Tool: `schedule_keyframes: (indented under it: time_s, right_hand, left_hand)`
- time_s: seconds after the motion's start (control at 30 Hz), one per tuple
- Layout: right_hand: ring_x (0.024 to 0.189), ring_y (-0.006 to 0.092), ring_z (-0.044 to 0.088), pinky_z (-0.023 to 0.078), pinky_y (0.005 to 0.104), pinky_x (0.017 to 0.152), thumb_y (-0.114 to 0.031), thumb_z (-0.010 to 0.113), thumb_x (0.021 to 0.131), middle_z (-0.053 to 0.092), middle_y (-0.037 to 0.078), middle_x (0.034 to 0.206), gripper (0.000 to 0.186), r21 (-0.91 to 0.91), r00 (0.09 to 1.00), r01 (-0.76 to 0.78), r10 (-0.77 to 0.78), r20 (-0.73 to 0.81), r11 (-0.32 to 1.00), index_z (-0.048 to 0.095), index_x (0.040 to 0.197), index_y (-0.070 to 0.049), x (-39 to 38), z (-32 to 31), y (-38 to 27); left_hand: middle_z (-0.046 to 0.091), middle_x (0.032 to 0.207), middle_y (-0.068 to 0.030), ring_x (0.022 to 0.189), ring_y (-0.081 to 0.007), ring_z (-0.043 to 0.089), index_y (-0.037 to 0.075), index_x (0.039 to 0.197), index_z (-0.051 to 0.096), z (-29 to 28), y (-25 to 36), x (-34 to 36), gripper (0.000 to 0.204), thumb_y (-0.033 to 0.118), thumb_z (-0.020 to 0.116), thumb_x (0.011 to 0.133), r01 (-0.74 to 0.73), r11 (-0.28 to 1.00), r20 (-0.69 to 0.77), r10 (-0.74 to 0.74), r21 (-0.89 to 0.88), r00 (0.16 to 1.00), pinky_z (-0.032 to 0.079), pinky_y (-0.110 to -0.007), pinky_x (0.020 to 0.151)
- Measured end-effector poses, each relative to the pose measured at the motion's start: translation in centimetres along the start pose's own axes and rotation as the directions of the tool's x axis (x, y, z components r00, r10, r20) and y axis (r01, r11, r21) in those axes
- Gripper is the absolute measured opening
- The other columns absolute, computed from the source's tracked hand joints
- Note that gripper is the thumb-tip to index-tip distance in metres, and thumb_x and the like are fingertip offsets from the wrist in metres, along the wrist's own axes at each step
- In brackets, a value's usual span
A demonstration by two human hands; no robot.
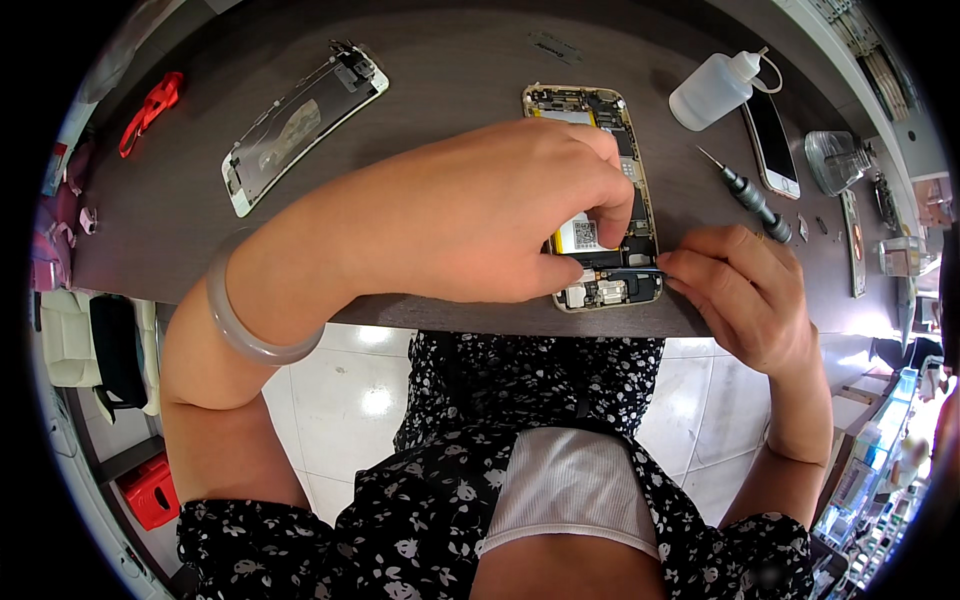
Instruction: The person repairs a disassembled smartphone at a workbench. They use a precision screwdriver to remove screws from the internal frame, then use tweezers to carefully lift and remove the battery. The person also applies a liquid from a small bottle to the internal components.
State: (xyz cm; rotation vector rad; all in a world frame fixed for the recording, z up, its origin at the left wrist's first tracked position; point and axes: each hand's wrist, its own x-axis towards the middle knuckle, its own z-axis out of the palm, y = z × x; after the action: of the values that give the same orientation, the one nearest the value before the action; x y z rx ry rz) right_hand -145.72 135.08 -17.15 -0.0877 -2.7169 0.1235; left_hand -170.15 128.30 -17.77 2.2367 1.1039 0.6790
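Observation:
An opened smartphone body (640,200) lies on the dark table in front of me, its battery (586,236) and circuit parts exposed. My left hand (550,210) reaches across it, fingers curled down over the battery and thumb at the lower left edge, gripping the body. From the right side, my right hand (745,290) pinches the end of a thin, dark bluish tool (630,269). This tool lies across the lower part of the phone, its other end close to my left thumb. Its exact kind cannot be made out. The left hand hides much of the phone's left side.
A detached screen assembly (300,130) lies at the left, near a red strap (152,112). On the right are a white squeeze bottle (712,92), a screwdriver (745,192), another phone (772,145), a glass jar (838,160) and a narrow metal frame (853,240).

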Motion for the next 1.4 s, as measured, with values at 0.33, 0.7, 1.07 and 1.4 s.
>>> schedule_keyframes:
  time_s: [0.33,0.7,1.07,1.4]
  right_hand:
    - [0.059,0.0221,0.056,0.048,0.0305,0.052,-0.009,0.062,0.071,0.060,0.009,0.088,0.026,-0.118,0.983,-0.028,0.049,0.178,0.993,0.062,0.095,-0.001,0.6,-0.7,-0.7]
    - [0.067,0.0264,0.061,0.049,0.0341,0.056,-0.003,0.069,0.070,0.060,0.008,0.084,0.023,0.122,0.995,-0.071,0.061,0.084,0.990,0.062,0.092,-0.003,1.1,-0.6,-0.2]
    - [0.067,0.0306,0.060,0.047,0.0357,0.058,-0.003,0.068,0.080,0.062,0.014,0.080,0.017,0.374,0.925,-0.372,0.302,0.232,0.850,0.064,0.097,-0.001,1.6,-1.8,-0.6]
    - [0.068,0.0265,0.060,0.049,0.0338,0.059,-0.004,0.071,0.077,0.061,0.011,0.083,0.018,0.231,0.945,-0.310,0.272,0.181,0.922,0.067,0.094,0.000,1.2,-1.5,-0.5]
  left_hand:
    - [0.057,0.092,-0.0071,0.082,-0.0258,0.058,0.003,0.089,0.059,0.0,0.1,-0.1,0.024,0.002,0.072,0.068,0.014,1.000,0.001,-0.014,0.000,1.000,0.046,-0.035,0.070]
    - [0.056,0.092,-0.0068,0.082,-0.0254,0.057,0.003,0.088,0.059,0.1,-0.1,0.0,0.024,0.003,0.072,0.068,-0.017,1.000,-0.020,0.017,0.001,1.000,0.045,-0.035,0.068]
    - [0.056,0.092,-0.0070,0.081,-0.0258,0.057,0.003,0.089,0.059,0.0,-0.2,-0.1,0.023,0.004,0.071,0.069,-0.025,1.000,-0.018,0.025,-0.002,1.000,0.045,-0.035,0.068]
    - [0.056,0.094,-0.0070,0.084,-0.0268,0.057,0.003,0.089,0.060,0.1,-0.2,-0.1,0.023,0.004,0.071,0.068,-0.005,1.000,-0.010,0.005,0.001,1.000,0.045,-0.036,0.072]
